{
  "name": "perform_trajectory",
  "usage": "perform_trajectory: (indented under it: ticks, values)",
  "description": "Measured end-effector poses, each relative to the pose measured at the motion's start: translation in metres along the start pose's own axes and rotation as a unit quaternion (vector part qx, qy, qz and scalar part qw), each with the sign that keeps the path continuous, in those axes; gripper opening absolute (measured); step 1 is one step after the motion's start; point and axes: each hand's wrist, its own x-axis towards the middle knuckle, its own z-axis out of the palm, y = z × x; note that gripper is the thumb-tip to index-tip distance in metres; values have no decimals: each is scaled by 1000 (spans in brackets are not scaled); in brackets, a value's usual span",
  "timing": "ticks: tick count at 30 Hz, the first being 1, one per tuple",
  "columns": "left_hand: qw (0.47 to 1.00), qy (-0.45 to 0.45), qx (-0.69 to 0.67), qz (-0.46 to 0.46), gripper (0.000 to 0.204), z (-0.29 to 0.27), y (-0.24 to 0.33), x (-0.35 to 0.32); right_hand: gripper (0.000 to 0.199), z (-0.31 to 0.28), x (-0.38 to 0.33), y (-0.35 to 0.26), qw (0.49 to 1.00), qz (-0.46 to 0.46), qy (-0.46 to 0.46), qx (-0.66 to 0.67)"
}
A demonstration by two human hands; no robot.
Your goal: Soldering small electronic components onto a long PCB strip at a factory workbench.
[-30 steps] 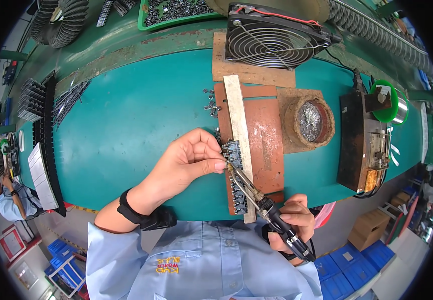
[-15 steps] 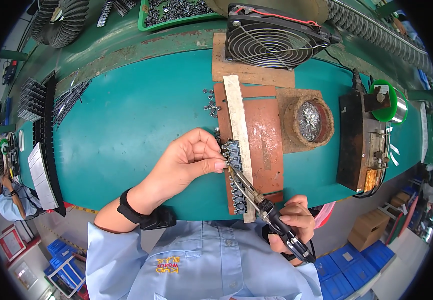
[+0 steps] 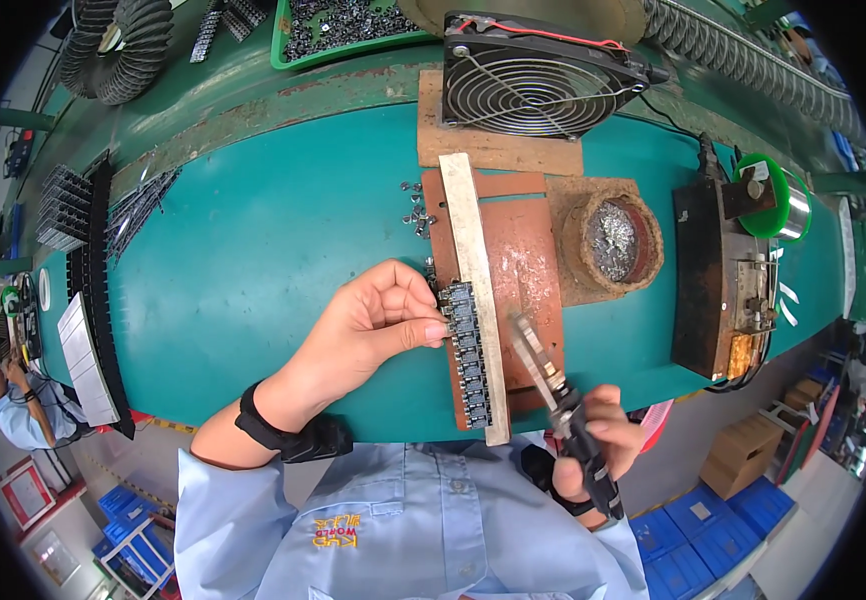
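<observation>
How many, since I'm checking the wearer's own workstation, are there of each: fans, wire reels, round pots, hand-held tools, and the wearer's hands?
Black fan: 1
Green wire reel: 1
Round pot: 1
Hand-held tool: 1
Wearer's hands, left hand and right hand: 2
Total: 6

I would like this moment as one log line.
left hand: at edge of circuit boards | right hand: holds soldering iron | iron tip: over brown board, right of pale bar
</observation>
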Motion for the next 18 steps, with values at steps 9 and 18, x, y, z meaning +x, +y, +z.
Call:
perform_trajectory:
  ticks: [9,18]
  values:
    - [1000,3,7,0,18,1,2,0,43,5,-7,11,993,76,89,13]
    - [999,15,45,-6,15,2,6,-3,41,9,-6,7,990,86,110,14]
